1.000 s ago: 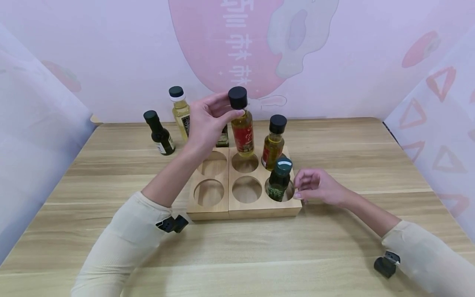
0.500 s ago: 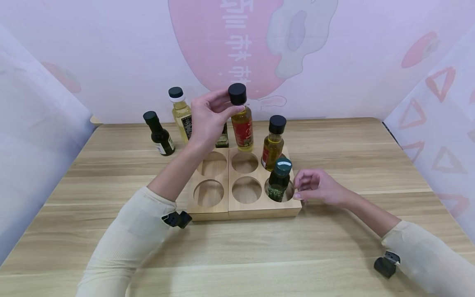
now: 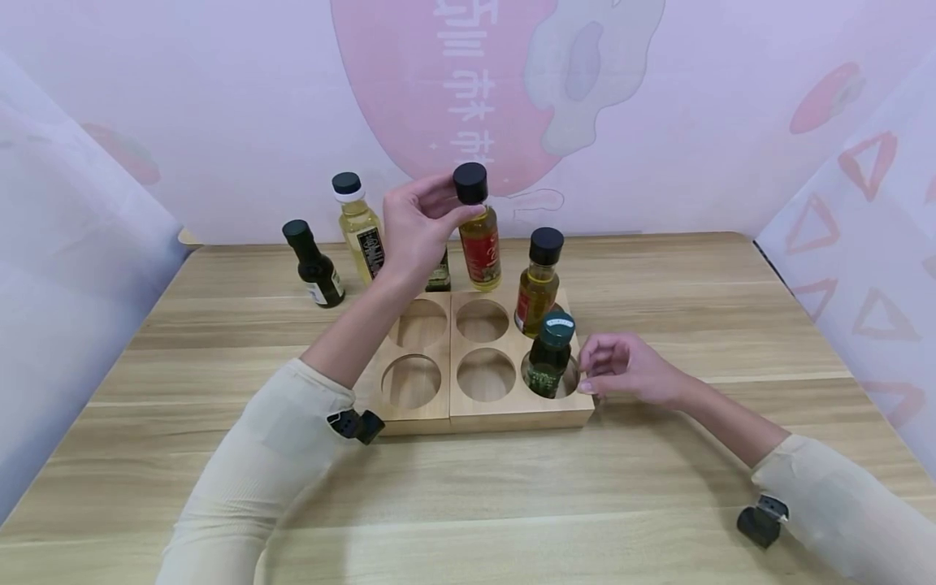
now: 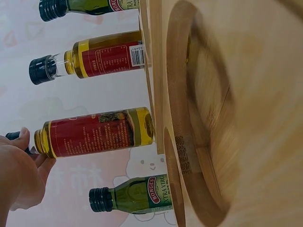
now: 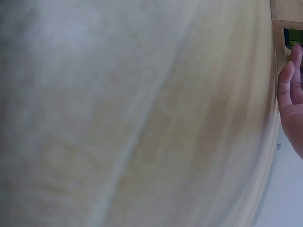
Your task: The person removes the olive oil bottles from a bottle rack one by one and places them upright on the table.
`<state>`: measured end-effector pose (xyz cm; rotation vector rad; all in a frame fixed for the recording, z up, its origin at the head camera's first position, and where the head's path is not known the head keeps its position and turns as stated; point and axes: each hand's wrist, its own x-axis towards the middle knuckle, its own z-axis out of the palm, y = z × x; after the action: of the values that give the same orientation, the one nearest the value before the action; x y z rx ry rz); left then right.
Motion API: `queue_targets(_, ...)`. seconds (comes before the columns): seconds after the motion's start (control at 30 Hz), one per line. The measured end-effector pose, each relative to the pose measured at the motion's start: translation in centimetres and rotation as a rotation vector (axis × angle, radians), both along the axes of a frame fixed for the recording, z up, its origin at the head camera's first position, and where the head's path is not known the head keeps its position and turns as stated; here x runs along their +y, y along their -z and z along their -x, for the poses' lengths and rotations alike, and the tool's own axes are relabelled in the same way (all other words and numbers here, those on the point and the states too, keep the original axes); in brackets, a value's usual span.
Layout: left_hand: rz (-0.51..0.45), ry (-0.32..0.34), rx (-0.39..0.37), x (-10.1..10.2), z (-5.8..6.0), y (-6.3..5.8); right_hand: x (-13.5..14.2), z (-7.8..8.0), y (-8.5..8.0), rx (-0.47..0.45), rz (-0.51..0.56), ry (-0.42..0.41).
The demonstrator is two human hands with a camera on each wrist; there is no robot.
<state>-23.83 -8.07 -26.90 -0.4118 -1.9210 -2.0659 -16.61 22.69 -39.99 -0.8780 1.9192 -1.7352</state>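
Red-labelled bottle (image 3: pixel 480 257) pinched high

The left hand (image 3: pixel 415 229) has its fingers on the neck, at the wooden rack's (image 3: pixel 522 419) rear edge, probably to keep the base free. Just beside the rack's right edge, the right hand (image 3: pixel 632 370) curls loosely, holding nothing visible, perhaps ready to steady it.

We see an upright bottle (image 3: pixel 480 252) of golden oil, black-capped and red-labelled, its neck pinched by the left hand (image 3: pixel 415 223), at the wooden rack's (image 3: pixel 522 418) twelve o'clock. In that rack's four-o'clock hole stands a green-capped dark bottle (image 3: pixel 548 361); the right hand (image 3: pixel 632 370) is near, at its three o'clock.
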Motion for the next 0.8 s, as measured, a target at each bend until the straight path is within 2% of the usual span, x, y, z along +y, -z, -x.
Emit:
queue_targets(0.33,0.072,-0.002,-0.059,0.0,0.5,-0.2,0.0,-0.1,-0.1,-0.001,-0.008,0.006)
queue_targets(0.8,0.193,-0.007,-0.132,0.2,2.5,0.2,-0.1,0.0,-0.1,0.005,0.016,-0.009)
